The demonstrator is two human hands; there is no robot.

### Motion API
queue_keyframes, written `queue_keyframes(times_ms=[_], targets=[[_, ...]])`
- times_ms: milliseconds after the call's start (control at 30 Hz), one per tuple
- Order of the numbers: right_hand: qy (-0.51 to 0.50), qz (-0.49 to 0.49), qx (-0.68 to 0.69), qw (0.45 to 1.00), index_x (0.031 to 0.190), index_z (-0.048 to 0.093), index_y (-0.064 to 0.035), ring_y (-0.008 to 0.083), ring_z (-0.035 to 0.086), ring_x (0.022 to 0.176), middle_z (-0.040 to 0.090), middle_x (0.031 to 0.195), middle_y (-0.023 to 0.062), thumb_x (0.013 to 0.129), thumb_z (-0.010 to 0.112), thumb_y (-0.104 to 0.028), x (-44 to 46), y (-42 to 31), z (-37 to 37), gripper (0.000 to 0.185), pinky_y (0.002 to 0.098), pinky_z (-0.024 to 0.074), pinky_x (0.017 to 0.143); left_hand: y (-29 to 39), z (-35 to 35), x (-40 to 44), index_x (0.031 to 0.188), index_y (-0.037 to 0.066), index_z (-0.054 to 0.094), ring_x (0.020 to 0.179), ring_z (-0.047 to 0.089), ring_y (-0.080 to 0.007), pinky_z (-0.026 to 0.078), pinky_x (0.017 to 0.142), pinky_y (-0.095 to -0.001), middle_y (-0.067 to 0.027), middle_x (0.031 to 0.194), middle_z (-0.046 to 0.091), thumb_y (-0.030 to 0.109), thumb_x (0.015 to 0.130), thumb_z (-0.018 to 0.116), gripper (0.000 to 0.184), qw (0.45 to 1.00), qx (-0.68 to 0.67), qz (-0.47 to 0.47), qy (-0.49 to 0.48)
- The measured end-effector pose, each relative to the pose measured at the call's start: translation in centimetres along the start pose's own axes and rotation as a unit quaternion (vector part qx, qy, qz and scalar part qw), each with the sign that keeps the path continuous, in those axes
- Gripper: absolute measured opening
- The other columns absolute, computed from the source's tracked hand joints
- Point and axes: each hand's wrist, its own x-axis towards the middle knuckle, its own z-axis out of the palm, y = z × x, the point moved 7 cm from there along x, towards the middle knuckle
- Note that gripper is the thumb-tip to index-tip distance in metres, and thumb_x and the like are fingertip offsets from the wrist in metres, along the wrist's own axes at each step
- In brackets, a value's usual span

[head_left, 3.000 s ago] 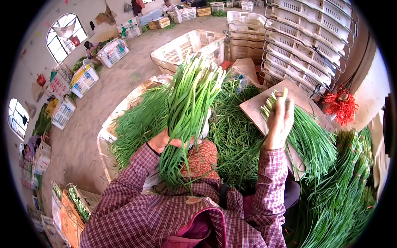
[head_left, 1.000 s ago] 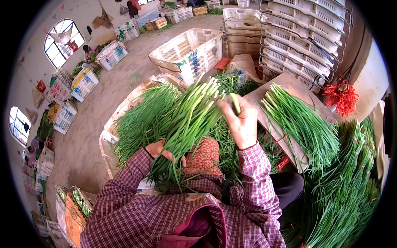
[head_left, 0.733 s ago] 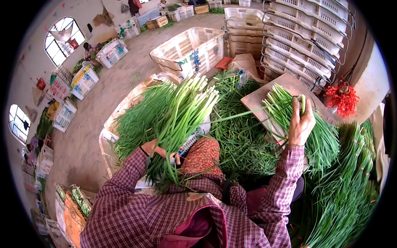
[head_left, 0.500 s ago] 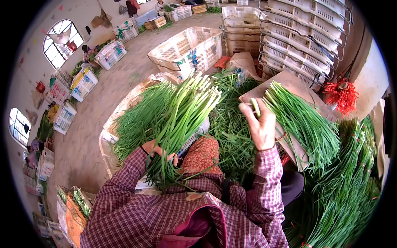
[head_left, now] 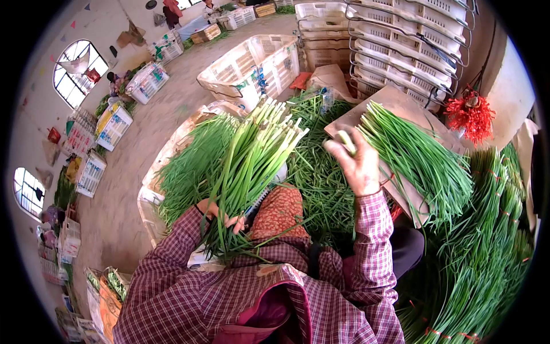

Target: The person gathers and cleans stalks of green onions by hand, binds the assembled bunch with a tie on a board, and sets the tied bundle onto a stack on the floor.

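My left hand [head_left: 222, 215] is closed around the lower, leafy part of a thick bunch of garlic chives [head_left: 252, 152]. The pale cut ends of this bunch point up and away from me, above my lap. Raised to the right, my right hand [head_left: 361, 163] pinches a short pale-green stalk piece [head_left: 346, 142] between thumb and fingers; motion blurs it a little. Just beyond that hand, another pile of chives [head_left: 418, 157] lies on a brown board [head_left: 395, 103], white ends toward the far left. Loose green leaves [head_left: 318, 189] spread between my hands.
A white crate [head_left: 150, 192] holding more chives stands at my left. Ahead are an open white crate [head_left: 249, 69] and tall stacked crates [head_left: 401, 46]. Red ties [head_left: 471, 117] hang at the right, above banded chive bundles [head_left: 475, 258]. Other people sit among crates along the far wall.
My right hand has shifted slightly up and left with the stalk piece. The left hand keeps its hold on the bunch. The view has turned a little.
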Motion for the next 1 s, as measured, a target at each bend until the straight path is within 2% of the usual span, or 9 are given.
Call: queue_keyframes(times_ms=[133, 200, 300, 400, 533, 567, 700, 800, 1000], targets=[[-0.157, 0.072, 0.104, 0.979, 0.117, 0.058, 0.0018, 0.0306, 0.066, 0.096, 0.067, 0.105, 0.0205, 0.081, 0.072, -0.035, -1.8, 0.6, 6.0, 0.053, 0.0368, 0.051, 0.084, -0.6, -0.8, -0.4, 0.124, -0.006, 0.05, 0.091, 0.062, -0.0298, 0.052, 0.085, -0.0461, -0.0153, 0.098, 0.061, 0.012, 0.08, 0.074, 0.054, 1.0, -0.005, -0.025, 0.002], [-0.177, 0.125, 0.129, 0.968, 0.109, 0.065, 0.0, 0.0223, 0.067, 0.083, 0.069, 0.092, 0.016, 0.085, 0.068, -0.024, -1.8, 0.9, 6.4, 0.034, 0.0325, 0.0509, 0.076, -0.7, -0.9, -0.6, 0.125, -0.006, 0.05, 0.091, 0.062, -0.0292, 0.052, 0.085, -0.0453, -0.0155, 0.098, 0.061, 0.013, 0.08, 0.074, 0.054, 0.999, -0.007, -0.034, 0.001], [-0.106, 0.056, 0.104, 0.987, 0.094, 0.07, 0.0006, 0.0182, 0.065, 0.072, 0.069, 0.082, 0.0134, 0.088, 0.064, -0.017, -0.9, 0.6, 3.3, 0.02, 0.0305, 0.0501, 0.068, -0.1, -0.2, -0.7, 0.118, -0.003, 0.054, 0.087, 0.062, -0.028, 0.046, 0.093, -0.0445, -0.0148, 0.091, 0.061, 0.012, 0.084, 0.07, 0.041, 0.998, 0.007, -0.036, -0.057], [0.035, -0.035, -0.046, 0.998, 0.089, 0.072, -0.0036, 0.0157, 0.06, 0.057, 0.067, 0.07, 0.0094, 0.086, 0.067, -0.019, 0.0, 2.1, -1.6, 0.017, 0.0307, 0.0471, 0.054, 0.6, 0.6, -1.1, 0.115, -0.002, 0.056, 0.085, 0.063, -0.0274, 0.043, 0.095, -0.0434, -0.0146, 0.087, 0.061, 0.012, 0.084, 0.069, 0.036, 0.996, 0.017, -0.037, -0.082], [0.089, 0.026, -0.115, 0.989, 0.09, 0.071, -0.0022, 0.0227, 0.064, 0.065, 0.067, 0.077, 0.0136, 0.086, 0.067, -0.02, 0.1, 3.6, -5.9, 0.019, 0.0316, 0.0486, 0.06, 2.1, 1.3, -2.1, 0.116, -0.002, 0.055, 0.084, 0.063, -0.0269, 0.045, 0.093, -0.0417, -0.015, 0.089, 0.063, 0.011, 0.083, 0.071, 0.04, 0.997, 0.046, -0.052, -0.029], [0.074, 0.018, -0.161, 0.984, 0.096, 0.069, -0.0023, 0.0283, 0.065, 0.072, 0.067, 0.083, 0.0151, 0.084, 0.069, -0.023, 0.1, 4.2, -5.9, 0.024, 0.0334, 0.0502, 0.065, 2.5, 1.4, -2.3, 0.117, -0.003, 0.055, 0.084, 0.064, -0.0268, 0.045, 0.092, -0.0412, -0.0151, 0.09, 0.063, 0.011, 0.082, 0.072, 0.041, 0.997, 0.053, -0.054, -0.018], [0.006, -0.04, -0.103, 0.994, 0.107, 0.066, -0.0046, 0.0302, 0.066, 0.081, 0.067, 0.094, 0.0151, 0.081, 0.072, -0.027, -0.2, 1.9, -3.4, 0.035, 0.0343, 0.0515, 0.072, 3.5, 2.0, -2.9, 0.118, -0.003, 0.054, 0.084, 0.064, -0.0263, 0.047, 0.09, -0.0395, -0.0155, 0.091, 0.064, 0.011, 0.08, 0.074, 0.045, 0.995, 0.074, -0.059, 0.017], [-0.057, -0.042, 0.023, 0.997, 0.101, 0.068, -0.0055, 0.0258, 0.066, 0.079, 0.067, 0.088, 0.0125, 0.079, 0.074, -0.026, -0.7, -0.6, -0.5, 0.031, 0.0337, 0.0513, 0.072, 3.9, 2.2, -3.0, 0.119, -0.004, 0.053, 0.083, 0.065, -0.0259, 0.048, 0.088, -0.0382, -0.0159, 0.093, 0.065, 0.01, 0.079, 0.075, 0.048, 0.994, 0.084, -0.066, 0.034], [-0.12, -0.106, -0.078, 0.984, 0.098, 0.069, -0.0092, 0.0232, 0.066, 0.069, 0.065, 0.083, 0.0094, 0.074, 0.072, -0.019, -2.4, -4.7, 3.6, 0.026, 0.0329, 0.0536, 0.067, 4.3, 2.4, -2.9, 0.121, -0.005, 0.052, 0.082, 0.066, -0.0252, 0.05, 0.085, -0.0355, -0.0165, 0.095, 0.067, 0.009, 0.076, 0.078, 0.054, 0.989, 0.112, -0.082, 0.059]])
